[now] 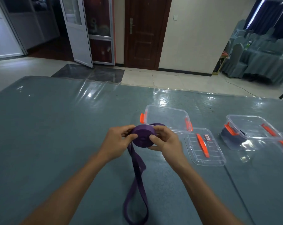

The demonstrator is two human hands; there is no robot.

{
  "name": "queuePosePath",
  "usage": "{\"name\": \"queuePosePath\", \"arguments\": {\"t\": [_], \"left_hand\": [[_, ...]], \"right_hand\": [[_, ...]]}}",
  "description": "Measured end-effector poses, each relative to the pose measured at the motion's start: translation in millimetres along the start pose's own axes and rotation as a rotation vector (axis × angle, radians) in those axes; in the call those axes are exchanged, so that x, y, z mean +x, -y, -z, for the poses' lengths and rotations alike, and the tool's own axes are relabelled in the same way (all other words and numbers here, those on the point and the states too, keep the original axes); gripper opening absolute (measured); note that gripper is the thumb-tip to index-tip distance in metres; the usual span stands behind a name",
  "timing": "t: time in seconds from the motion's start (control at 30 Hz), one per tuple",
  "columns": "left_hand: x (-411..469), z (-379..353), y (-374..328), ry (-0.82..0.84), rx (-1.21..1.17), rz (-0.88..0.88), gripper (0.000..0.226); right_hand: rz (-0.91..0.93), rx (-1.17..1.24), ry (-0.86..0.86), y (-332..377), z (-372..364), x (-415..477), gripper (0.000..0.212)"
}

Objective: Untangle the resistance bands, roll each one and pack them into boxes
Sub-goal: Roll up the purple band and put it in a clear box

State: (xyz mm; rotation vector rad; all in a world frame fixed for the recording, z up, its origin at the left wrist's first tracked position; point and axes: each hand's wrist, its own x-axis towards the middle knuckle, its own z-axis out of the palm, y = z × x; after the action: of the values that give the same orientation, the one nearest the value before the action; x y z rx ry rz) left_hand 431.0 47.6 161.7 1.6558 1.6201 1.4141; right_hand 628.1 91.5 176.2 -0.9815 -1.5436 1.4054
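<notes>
A purple resistance band (141, 135) is partly wound into a thick roll held above the table. My left hand (117, 142) pinches the roll's left side and my right hand (164, 141) grips its right side with thumb on the face. The band's loose tail (136, 192) hangs down toward me and ends in a loop on the table. An open clear box with orange latches (166, 119) stands just behind the roll. Its lid (204, 146) lies to the right. A second clear box (251, 129) at the right holds a dark rolled band (232, 138), its lid on loosely.
The table (56, 135) is covered with a blue-grey cloth under clear plastic sheeting. Beyond its far edge are tiled floor, a brown door and covered chairs at the far right.
</notes>
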Motion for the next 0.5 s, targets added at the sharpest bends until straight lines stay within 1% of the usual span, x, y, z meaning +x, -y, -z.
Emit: {"name": "queuePosePath", "arguments": {"t": [0.07, 0.1, 0.13, 0.2, 0.27, 0.33, 0.4, 0.5], "left_hand": [[9, 8, -3, 0.037, 0.084, -0.077, 0.021], [14, 11, -6, 0.056, 0.107, -0.091, 0.022], [17, 13, -9, 0.073, 0.100, -0.085, 0.023], [20, 13, -15, 0.075, 0.018, -0.036, 0.026], [19, 9, -18, 0.044, -0.088, 0.022, 0.029], [18, 5, -18, 0.001, -0.204, 0.071, 0.029], [17, 3, -18, -0.041, -0.303, 0.115, 0.029], [14, 2, -18, -0.067, -0.369, 0.139, 0.029]], "right_hand": [[0.168, -0.406, 0.043, 2, 3, 4, 0.037], [0.226, -0.541, 0.048, 4, 3, 8, 0.040], [0.239, -0.571, 0.049, 8, 4, 11, 0.039], [0.201, -0.479, 0.033, 15, 6, 17, 0.034], [0.167, -0.326, -0.010, 24, 8, 20, 0.036], [0.118, -0.126, -0.031, 29, 10, 19, 0.038], [0.049, 0.084, -0.027, 27, 11, 18, 0.033], [-0.031, 0.312, -0.030, 20, 8, 16, 0.032]]}}
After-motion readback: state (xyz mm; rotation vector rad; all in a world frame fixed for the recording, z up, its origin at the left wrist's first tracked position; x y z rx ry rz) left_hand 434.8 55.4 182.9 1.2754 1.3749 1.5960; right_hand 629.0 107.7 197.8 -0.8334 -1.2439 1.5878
